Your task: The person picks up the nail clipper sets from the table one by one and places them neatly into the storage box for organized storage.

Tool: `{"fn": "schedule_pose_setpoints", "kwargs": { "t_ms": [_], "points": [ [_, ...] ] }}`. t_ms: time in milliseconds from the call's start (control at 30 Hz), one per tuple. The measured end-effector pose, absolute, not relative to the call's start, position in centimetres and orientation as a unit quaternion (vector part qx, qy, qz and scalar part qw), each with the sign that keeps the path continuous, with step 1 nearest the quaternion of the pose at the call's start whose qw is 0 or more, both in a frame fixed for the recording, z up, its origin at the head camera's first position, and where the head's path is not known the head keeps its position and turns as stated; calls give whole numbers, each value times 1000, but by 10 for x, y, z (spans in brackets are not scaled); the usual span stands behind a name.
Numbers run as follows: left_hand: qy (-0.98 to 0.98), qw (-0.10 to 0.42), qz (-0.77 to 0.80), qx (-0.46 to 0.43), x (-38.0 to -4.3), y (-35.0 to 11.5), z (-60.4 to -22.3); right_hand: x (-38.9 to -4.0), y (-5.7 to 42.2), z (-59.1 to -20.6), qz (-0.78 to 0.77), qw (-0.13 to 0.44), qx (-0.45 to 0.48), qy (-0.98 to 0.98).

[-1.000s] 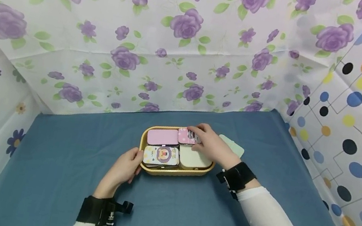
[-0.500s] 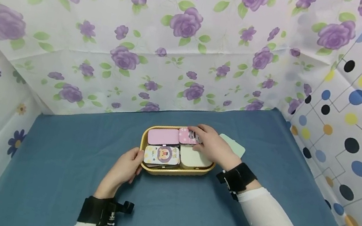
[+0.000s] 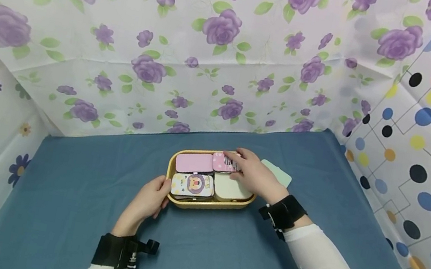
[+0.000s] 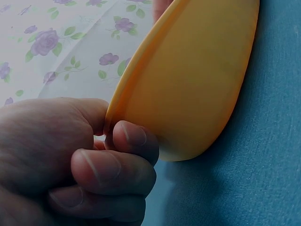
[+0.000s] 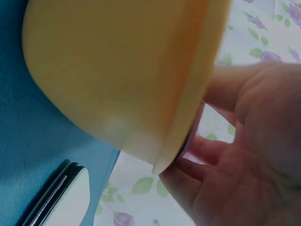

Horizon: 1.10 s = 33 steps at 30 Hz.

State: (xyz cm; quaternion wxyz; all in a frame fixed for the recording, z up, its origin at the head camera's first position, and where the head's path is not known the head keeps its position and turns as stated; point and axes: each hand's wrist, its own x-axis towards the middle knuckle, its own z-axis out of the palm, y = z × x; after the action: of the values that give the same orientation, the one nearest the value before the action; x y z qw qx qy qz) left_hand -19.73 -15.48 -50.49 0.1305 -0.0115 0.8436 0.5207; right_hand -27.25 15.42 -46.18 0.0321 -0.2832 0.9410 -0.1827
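A yellow storage bin stands on the blue cloth, holding several small flat tins. My left hand grips its near left corner; in the left wrist view the fingers curl under the yellow rim. Inside lie a plain lilac tin, a lion-print tin and a cream tin. At the back right, my right hand holds a pink zebra-print tin, its fingers covering the tin's right part. From the right wrist, the fingers reach the pink edge just above the bin's rim.
A mint green tin lies on the cloth right behind the bin, partly behind my right hand. Flower-printed sheeting rises at the back, and a dotted sheet stands on the right.
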Motion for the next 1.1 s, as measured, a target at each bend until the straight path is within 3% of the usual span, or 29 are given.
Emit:
{"fn": "schedule_pose_setpoints", "kwargs": {
  "t_ms": [500,1100],
  "points": [
    [841,127,526,1,-198,-153,-505,-264,153,-460,-147,5,-251,957],
    [845,128,519,0,-197,-155,-505,-261,152,-460,-198,52,-227,952]
  ]
}}
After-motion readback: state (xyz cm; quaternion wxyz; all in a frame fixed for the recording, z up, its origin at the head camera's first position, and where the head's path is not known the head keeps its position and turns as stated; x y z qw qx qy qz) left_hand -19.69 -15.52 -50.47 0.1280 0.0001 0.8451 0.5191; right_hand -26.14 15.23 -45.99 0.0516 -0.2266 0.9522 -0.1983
